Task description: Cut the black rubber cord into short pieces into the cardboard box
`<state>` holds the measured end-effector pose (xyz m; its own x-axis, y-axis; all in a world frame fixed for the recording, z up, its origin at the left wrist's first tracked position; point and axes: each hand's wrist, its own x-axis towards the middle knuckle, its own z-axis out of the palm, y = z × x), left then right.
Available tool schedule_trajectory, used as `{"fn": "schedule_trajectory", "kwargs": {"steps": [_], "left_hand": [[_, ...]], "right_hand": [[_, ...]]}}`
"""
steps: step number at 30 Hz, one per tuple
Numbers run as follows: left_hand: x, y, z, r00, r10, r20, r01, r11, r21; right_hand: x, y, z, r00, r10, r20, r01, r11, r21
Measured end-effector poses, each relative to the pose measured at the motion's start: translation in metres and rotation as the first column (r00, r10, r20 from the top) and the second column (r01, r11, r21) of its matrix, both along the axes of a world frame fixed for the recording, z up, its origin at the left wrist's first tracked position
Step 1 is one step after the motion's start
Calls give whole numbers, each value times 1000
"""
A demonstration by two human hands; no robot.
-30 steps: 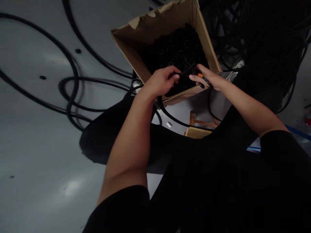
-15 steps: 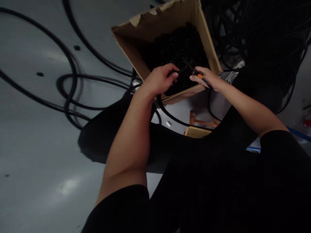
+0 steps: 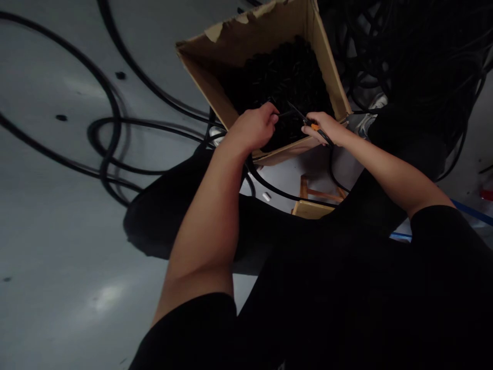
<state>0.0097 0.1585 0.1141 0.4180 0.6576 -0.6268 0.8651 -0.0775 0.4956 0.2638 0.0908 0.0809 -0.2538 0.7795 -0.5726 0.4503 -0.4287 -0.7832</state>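
Observation:
Over the near left side of an open cardboard box (image 3: 327, 56), my left hand (image 3: 256, 126) is closed on a black cable, whose short end points right. My right hand (image 3: 322, 128) grips scissors with orange and black handles (image 3: 316, 129) at the box's near right edge. Their dark blades point up and left over the box, close to the cable end; whether they touch it cannot be made out. Many small black pieces (image 3: 287, 72) lie heaped inside the box. A black cable (image 3: 265, 182) curves below the box.
Long loops of black cable (image 3: 111, 103) lie on the grey floor (image 3: 57, 221) at left. A dark tangle of cable (image 3: 370, 46) sits at upper right. A small wooden stool (image 3: 314, 209) stands between my legs. Small black bits (image 3: 120, 75) dot the floor.
My left hand has shifted slightly left and its fingers have drawn in around the cable. The scissors and my right hand have moved slightly down.

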Motion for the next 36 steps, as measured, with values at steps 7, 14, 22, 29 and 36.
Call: {"fn": "schedule_trajectory", "kwargs": {"steps": [7,14,22,29,36], "left_hand": [[-2,-2,-4,999,-10,43,8,1000,29],[-2,-7,-7,992,-97,84,93,994,49],[2,-10,-9,998,-62,4,62,995,81],[-1,-7,-4,999,46,24,-48,997,58],[2,-6,-1,995,92,44,-95,993,71]], "right_hand": [[0,5,8,998,20,68,-15,997,-73],[1,3,11,998,-50,-41,37,964,-263],[-2,-2,-4,988,-119,-102,96,974,-206],[-5,2,5,995,-91,-40,82,980,-180],[-10,-3,2,963,-182,-199,126,957,-262]]}}
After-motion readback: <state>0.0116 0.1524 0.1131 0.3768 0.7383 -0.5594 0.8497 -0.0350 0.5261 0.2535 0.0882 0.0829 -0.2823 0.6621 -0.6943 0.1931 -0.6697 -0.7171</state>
